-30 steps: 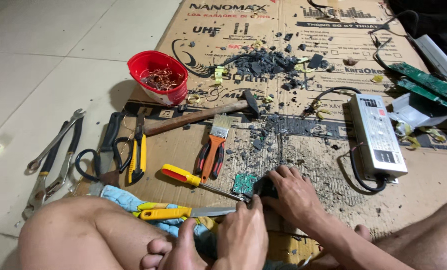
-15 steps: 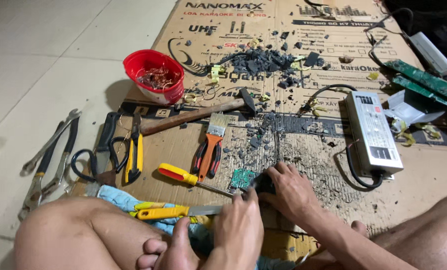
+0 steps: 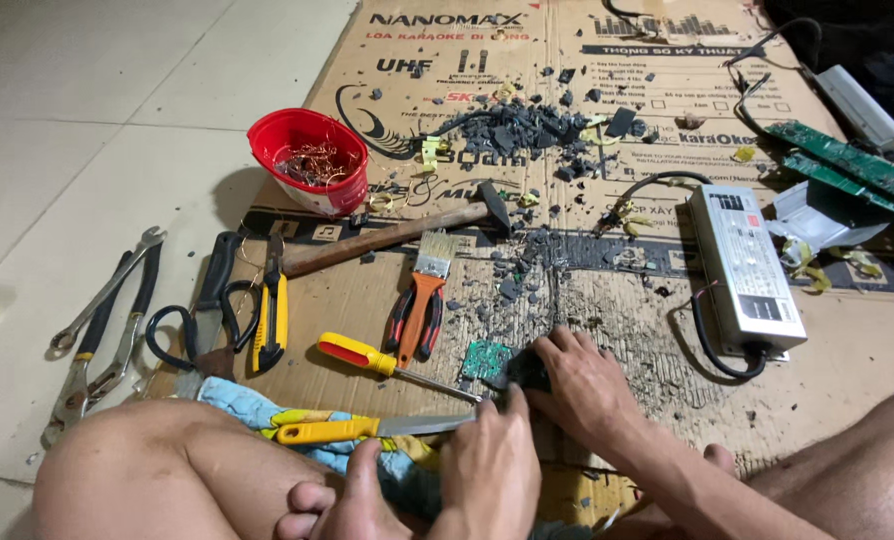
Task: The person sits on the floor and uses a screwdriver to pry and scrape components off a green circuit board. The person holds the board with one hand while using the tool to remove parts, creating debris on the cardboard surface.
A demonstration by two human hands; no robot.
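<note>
My left hand (image 3: 489, 462) and my right hand (image 3: 589, 385) meet over a small green circuit board (image 3: 485, 359) with a black block (image 3: 529, 370) on it, low on the cardboard sheet (image 3: 607, 300). The right hand's fingers close over the black block. Fingertips of the left hand pinch the board's near edge. A yellow-handled knife (image 3: 329, 431) lies just left of my left hand, its blade pointing at it. A yellow and red screwdriver (image 3: 367, 354) lies with its tip beside the board.
A red bowl of copper wire bits (image 3: 310, 160), a hammer (image 3: 397, 233), a paintbrush (image 3: 433, 254), orange pliers (image 3: 415, 320), cutters (image 3: 272, 310), scissors (image 3: 195, 325) and wrenches (image 3: 102, 315) lie left. A grey power supply box (image 3: 742, 262), black debris (image 3: 527, 125) and green boards (image 3: 847, 165) lie right.
Both hands stay on the small board. The left hand has crept slightly up toward it. The view has shifted a little.
</note>
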